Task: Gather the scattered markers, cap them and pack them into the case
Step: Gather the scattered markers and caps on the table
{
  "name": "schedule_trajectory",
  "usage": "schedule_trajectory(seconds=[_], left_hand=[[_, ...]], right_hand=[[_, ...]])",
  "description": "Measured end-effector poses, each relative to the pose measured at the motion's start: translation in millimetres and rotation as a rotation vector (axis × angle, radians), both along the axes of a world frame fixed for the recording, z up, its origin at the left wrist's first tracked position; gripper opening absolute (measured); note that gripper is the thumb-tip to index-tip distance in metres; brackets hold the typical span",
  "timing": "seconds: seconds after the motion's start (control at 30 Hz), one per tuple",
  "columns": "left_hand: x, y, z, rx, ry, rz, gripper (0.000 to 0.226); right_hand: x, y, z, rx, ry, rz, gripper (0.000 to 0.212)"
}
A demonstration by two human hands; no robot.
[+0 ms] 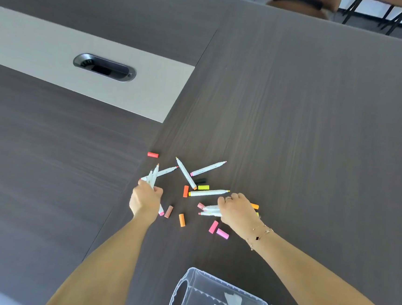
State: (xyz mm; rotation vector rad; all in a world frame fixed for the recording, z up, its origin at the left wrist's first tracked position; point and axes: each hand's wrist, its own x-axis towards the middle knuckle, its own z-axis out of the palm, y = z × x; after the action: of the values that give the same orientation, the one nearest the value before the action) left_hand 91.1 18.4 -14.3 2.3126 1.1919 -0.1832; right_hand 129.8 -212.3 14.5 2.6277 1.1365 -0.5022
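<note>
White uncapped markers lie scattered on the dark table (293, 136). My left hand (145, 201) grips a bundle of markers (153, 176) that point up and away. My right hand (237, 210) holds several markers (210, 210) lying flat, tips to the left. Three loose markers lie beyond: one with a yellow tip (208, 192), one crossing it (185, 173), one pink-ended (207, 168). Loose caps are spread around: red (153, 154), orange (182, 220), pink (213, 226), yellow-green (203, 187), black (200, 180). The clear plastic case (206, 296) lies open at the near edge.
A grey inlay strip with an oval cable port (104, 67) runs across the table at the left. Chairs (300, 0) stand beyond the far edge. A table seam runs diagonally under my left forearm.
</note>
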Motion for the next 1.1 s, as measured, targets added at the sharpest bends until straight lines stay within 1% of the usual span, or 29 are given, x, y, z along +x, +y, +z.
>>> schedule_trajectory(seconds=[0.03, 0.1, 0.17, 0.2, 0.23, 0.3, 0.37, 0.4, 0.47, 0.5, 0.6, 0.7, 0.77, 0.8, 0.9, 0.93, 1.03, 1.1], left_hand=[[3, 5, 3, 0.037, -0.007, -0.045, 0.013], [13, 16, 10, 0.106, -0.004, -0.138, 0.014], [25, 27, 15, 0.186, 0.034, -0.263, 0.016], [31, 32, 18, 0.221, 0.055, -0.325, 0.016], [37, 37, 21, 0.243, 0.072, -0.383, 0.017], [46, 44, 23, 0.246, 0.069, -0.5, 0.022], [53, 49, 23, 0.272, 0.092, -0.624, 0.029], [56, 49, 22, 0.309, 0.134, -0.675, 0.027], [60, 48, 20, 0.325, 0.156, -0.7, 0.01], [62, 47, 18, 0.311, 0.161, -0.706, 0.006], [63, 46, 8, 0.255, 0.177, -0.746, 0.016], [58, 46, -3, 0.162, 0.147, -0.688, 0.029], [58, 46, -8, 0.124, 0.119, -0.629, 0.032], [58, 45, -9, 0.122, 0.119, -0.622, 0.029], [62, 41, -4, 0.133, 0.189, -0.607, 0.013], [64, 39, -2, 0.139, 0.231, -0.607, 0.013], [65, 34, 3, 0.155, 0.339, -0.62, 0.025], [65, 33, 3, 0.127, 0.335, -0.586, 0.021]], right_hand=[[-2, 4, 2, 0.047, 0.032, -0.169, 0.022], [-5, 17, 5, 0.259, 0.132, -0.64, 0.025], [-3, 33, 9, 0.538, 0.36, -1.144, 0.029], [0, 42, 10, 0.654, 0.457, -1.332, 0.031], [3, 50, 13, 0.734, 0.518, -1.466, 0.032], [8, 62, 17, 0.812, 0.595, -1.624, 0.03], [11, 71, 17, 0.806, 0.654, -1.684, 0.026], [13, 74, 14, 0.789, 0.657, -1.693, 0.027], [15, 76, 6, 0.779, 0.639, -1.71, 0.031], [17, 77, 3, 0.794, 0.627, -1.728, 0.03], [22, 76, -1, 0.84, 0.658, -1.782, 0.018], [29, 76, -1, 0.858, 0.649, -1.815, 0.028], [32, 78, -4, 0.841, 0.676, -1.827, 0.025], [33, 80, -7, 0.855, 0.695, -1.842, 0.02], [33, 83, -8, 0.873, 0.749, -1.856, 0.012], [33, 83, -8, 0.875, 0.746, -1.84, 0.012], [31, 80, -7, 0.882, 0.725, -1.797, 0.014], [30, 77, -4, 0.916, 0.704, -1.796, 0.017]])
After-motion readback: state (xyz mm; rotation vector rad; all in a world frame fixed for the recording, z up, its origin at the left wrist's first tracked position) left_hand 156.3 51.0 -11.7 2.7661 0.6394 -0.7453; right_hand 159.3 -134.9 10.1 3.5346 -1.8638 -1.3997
